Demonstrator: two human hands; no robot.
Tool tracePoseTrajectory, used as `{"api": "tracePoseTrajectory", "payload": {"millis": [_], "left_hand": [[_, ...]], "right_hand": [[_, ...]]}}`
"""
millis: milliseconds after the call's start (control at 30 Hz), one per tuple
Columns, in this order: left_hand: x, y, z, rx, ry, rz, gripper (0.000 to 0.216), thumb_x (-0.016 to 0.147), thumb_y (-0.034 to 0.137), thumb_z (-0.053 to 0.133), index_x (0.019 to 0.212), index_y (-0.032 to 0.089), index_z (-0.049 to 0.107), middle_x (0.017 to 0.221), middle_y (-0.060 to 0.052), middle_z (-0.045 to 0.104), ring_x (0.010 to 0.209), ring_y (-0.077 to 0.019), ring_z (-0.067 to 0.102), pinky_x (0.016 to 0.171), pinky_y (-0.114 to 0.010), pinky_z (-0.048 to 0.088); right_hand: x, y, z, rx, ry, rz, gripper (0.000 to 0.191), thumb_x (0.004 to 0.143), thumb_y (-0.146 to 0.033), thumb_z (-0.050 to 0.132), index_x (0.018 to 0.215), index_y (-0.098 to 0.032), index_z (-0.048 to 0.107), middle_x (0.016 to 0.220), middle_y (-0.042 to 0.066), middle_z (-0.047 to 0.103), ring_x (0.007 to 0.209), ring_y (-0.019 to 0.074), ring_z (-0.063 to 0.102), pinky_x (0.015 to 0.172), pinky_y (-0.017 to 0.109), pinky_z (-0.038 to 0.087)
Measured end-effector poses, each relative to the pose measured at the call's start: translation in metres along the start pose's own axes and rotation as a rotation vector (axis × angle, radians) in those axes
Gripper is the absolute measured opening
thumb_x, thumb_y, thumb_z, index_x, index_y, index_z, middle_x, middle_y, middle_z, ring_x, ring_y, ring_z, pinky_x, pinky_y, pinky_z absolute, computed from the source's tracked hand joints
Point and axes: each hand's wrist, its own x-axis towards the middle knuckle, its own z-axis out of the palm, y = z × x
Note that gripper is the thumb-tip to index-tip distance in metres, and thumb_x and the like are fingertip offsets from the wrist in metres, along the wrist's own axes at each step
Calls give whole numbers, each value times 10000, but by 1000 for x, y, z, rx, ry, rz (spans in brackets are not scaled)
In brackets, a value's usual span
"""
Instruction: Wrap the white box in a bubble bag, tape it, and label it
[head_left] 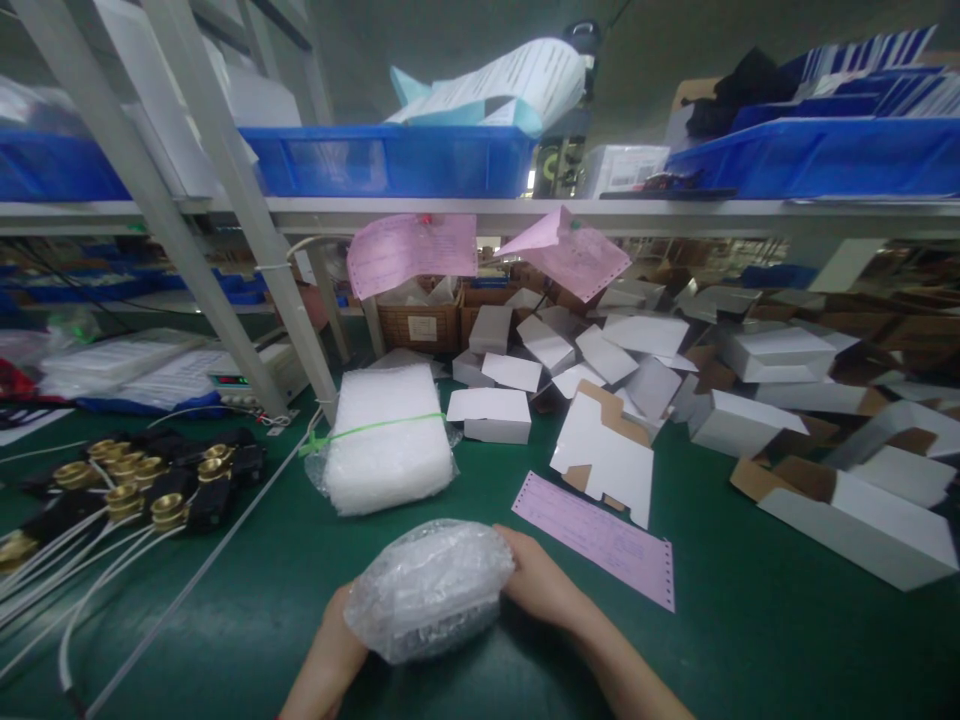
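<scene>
A bubble-wrap bundle (429,588) is held low in the head view, at about 6 o'clock of the frame, just above the green table (750,640). It is gripped from both ends: the left hand (335,640) is closed against its lower left end at 7 o'clock of the bundle, and the right hand (541,582) is cupped around its right end at 3 o'clock, fingers wrapped behind the plastic. Something dark is faintly seen through the wrap, but what it is cannot be told.

A tied stack of bubble bags (388,437), bound with a green band, is laid at 12 o'clock of the bundle, near but apart from it. At 9 to 10 o'clock, well apart, a cluster of black parts with brass fittings (146,485) and white cables is spread on the table. A pink form (596,538) is laid flat at 2 o'clock, just beside the right hand. Beyond it, from 1 to 3 o'clock, a heap of white cartons (675,370) is piled, some folded shut, some lying open or flat. Blue bins (390,160) are set on the shelf at 12 o'clock, with pink slips hung from its edge.

As a judgement only: the wrapping of this piece appears largely done, since the wrap is closed all round; no carton is near the hands, so boxing seems left. Many brass-fitted parts are seen unwrapped.
</scene>
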Motion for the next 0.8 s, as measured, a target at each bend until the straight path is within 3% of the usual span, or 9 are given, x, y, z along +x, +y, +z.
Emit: {"api": "tracePoseTrajectory", "payload": {"millis": [100,200,267,400,500,567,667,733,800], "left_hand": [[-13,2,4,16,-42,22,349,462,315,895,538,196,576,603,-22,629,667,-242,597,586,-283,481],[-26,15,10,52,7,143,415,589,439,864,545,181,542,862,-61,706,830,-228,630,705,-248,489],[-33,29,12,135,41,280,406,673,485,806,553,190,554,975,-93,718,932,-258,640,804,-267,495],[-47,48,8,404,5,607,260,762,414,728,589,226,679,874,-112,736,880,-278,650,836,-303,486],[-59,41,-3,489,-3,699,153,757,362,749,670,237,772,813,-115,740,842,-280,649,850,-306,482],[-63,28,-10,453,45,646,156,725,365,790,648,232,763,833,-117,733,867,-278,645,872,-296,483],[-60,10,-9,230,185,415,307,611,447,875,747,208,738,911,-93,706,872,-261,642,802,-279,528],[-55,5,0,57,139,204,524,609,576,853,939,190,721,950,-79,699,813,-237,644,706,-279,548],[-49,7,11,8,17,78,622,656,676,781,1002,167,695,910,-71,700,754,-207,633,648,-261,536]], "right_hand": [[-3,-1,7,63,-6,-49,189,734,-344,673,736,-205,544,881,58,690,795,249,653,680,295,489],[-6,-5,11,87,19,-135,110,766,-297,605,765,-209,539,1097,95,702,1022,281,664,841,343,515],[-8,-11,10,52,50,-218,21,780,-232,569,774,-214,577,1102,88,712,1069,276,652,894,358,498],[-18,-28,9,-51,110,-434,142,869,-183,540,782,-235,639,1096,77,731,1074,282,652,941,402,475],[-34,-32,10,-199,129,-687,226,942,-122,522,886,-250,700,1119,73,727,1098,282,637,975,439,468],[-46,-28,10,-259,169,-742,274,943,-75,514,937,-265,711,1104,66,724,1041,267,643,907,416,498],[-60,-16,8,-206,216,-593,250,906,-82,535,844,-266,693,1040,50,714,942,243,648,817,358,508],[-65,-12,5,-153,198,-481,206,858,-106,550,766,-251,665,1012,47,705,947,241,643,834,345,498],[-64,-13,0,-99,185,-388,157,834,-158,552,723,-232,635,1009,62,692,968,249,635,862,349,495]]}}
